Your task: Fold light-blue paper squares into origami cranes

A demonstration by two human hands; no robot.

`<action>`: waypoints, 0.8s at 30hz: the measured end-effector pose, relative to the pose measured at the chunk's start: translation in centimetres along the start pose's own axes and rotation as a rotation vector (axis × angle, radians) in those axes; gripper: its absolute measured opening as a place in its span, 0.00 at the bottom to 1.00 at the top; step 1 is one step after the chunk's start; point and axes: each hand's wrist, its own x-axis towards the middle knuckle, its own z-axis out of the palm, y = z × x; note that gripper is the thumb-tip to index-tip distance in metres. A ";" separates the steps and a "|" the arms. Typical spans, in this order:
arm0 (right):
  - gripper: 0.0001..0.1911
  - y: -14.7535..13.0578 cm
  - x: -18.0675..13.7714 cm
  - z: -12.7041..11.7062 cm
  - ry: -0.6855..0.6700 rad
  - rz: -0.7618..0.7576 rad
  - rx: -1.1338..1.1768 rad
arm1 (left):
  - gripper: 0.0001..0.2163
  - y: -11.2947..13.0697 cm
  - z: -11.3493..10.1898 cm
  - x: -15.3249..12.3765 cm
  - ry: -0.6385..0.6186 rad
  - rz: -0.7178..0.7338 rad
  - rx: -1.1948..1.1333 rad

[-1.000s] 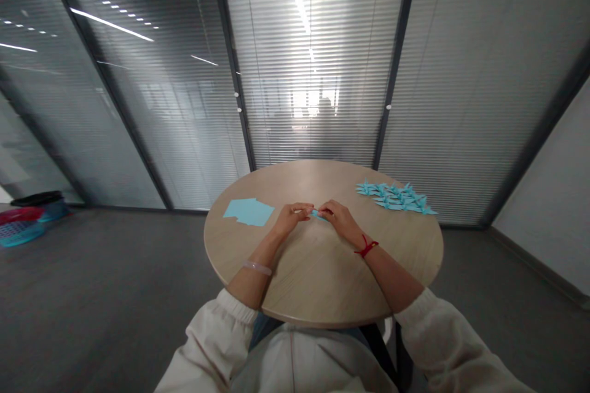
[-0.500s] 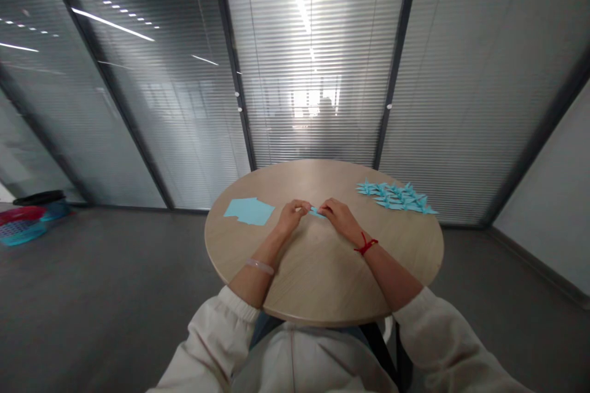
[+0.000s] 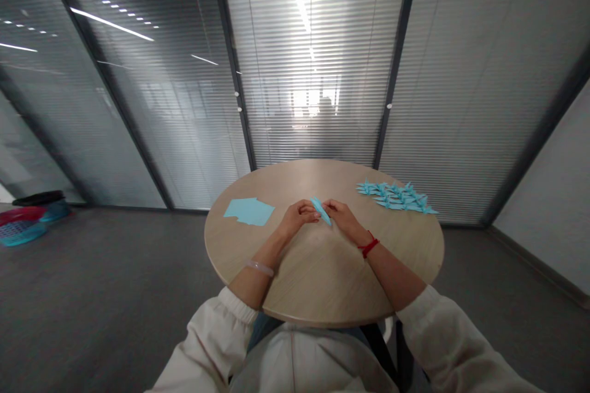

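Observation:
A narrow piece of folded blue paper (image 3: pixel 321 211) is held between my two hands over the middle of the round table, its long side slanting down to the right. My left hand (image 3: pixel 300 217) grips it from the left, with fingers curled. On the other side, my right hand (image 3: pixel 340 217) pinches its right edge; some of those fingertips are hidden behind the paper. To the left lie flat sheets of blue paper (image 3: pixel 249 211), overlapping each other. Several folded blue paper cranes (image 3: pixel 397 196) sit in rows at the right of the table.
The round wooden table (image 3: pixel 322 282) stands close in front of my body. Behind it rises a glass partition with blinds (image 3: pixel 318 135). On the floor at far left are a blue basket with a red rim (image 3: pixel 22 230) and a dark-rimmed bin (image 3: pixel 53 206).
The folded paper has turned from lying nearly flat between my fingertips to a steeper slant, showing more of its face. My left fingers have shifted slightly right beneath it.

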 end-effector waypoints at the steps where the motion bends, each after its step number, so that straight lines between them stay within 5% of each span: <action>1: 0.16 0.0 0.0 0.0 -0.004 0.006 0.006 | 0.16 -0.1 0.0 0.1 0.005 -0.007 0.003; 10: 0.14 0.4 -0.3 0.9 0.061 0.034 0.070 | 0.15 0.5 0.1 -0.1 0.074 0.001 0.077; 24: 0.05 -0.7 -0.9 0.9 0.145 -0.236 -0.179 | 0.15 0.9 0.1 -0.2 0.170 0.063 0.138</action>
